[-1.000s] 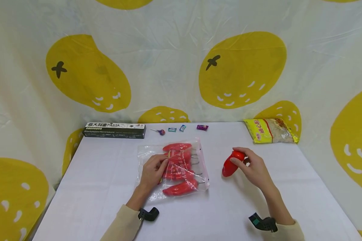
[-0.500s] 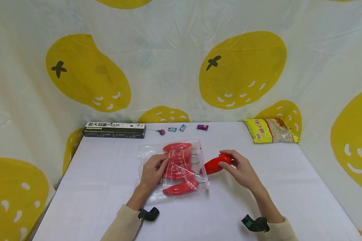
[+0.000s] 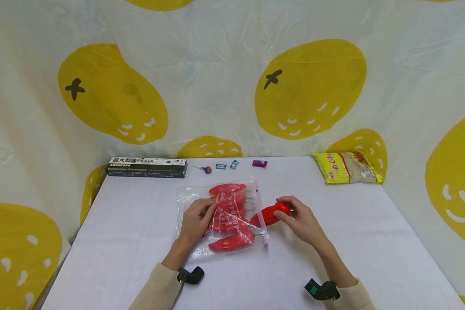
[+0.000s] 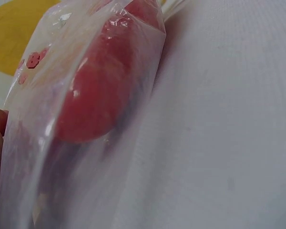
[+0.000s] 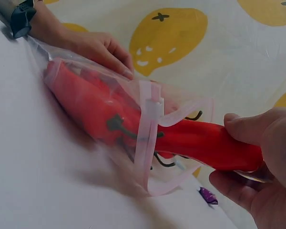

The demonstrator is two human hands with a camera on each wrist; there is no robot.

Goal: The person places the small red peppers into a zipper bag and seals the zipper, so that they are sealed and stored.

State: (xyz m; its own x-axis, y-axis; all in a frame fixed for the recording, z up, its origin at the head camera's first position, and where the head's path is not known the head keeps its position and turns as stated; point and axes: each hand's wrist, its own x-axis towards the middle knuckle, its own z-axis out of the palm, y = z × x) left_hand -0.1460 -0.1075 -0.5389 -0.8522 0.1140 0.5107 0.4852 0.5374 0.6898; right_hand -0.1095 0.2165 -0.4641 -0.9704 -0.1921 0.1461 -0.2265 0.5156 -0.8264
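Note:
A clear plastic zip bag (image 3: 193,254) with a pink edge lies mid-table, holding several red peppers (image 3: 230,242) with thin stems. My left hand (image 3: 195,219) pinches the bag's upper film, lifting it over the peppers. Between thumb and fingers, my right hand (image 3: 304,221) grips another red pepper (image 3: 275,213) by its thick end. That pepper's narrow end is inside the bag's mouth. In the right wrist view the pink mouth stands apart around the held pepper (image 5: 200,140), with a white slider (image 5: 155,109) on it. In the left wrist view one pepper (image 4: 97,95) shows through the film.
Along the back edge are a dark pasta box (image 3: 146,168), a lollipop (image 3: 207,169), small blue-green candies (image 3: 221,166) and a purple candy (image 3: 259,163). A yellow food packet (image 3: 346,168) lies at the back right. A lemon-print curtain (image 3: 213,86) hangs behind the table.
My right hand has moved left with the red pepper, tilting it flatter, and its narrow end has entered the bag's mouth. My left hand and the bag have stayed in place.

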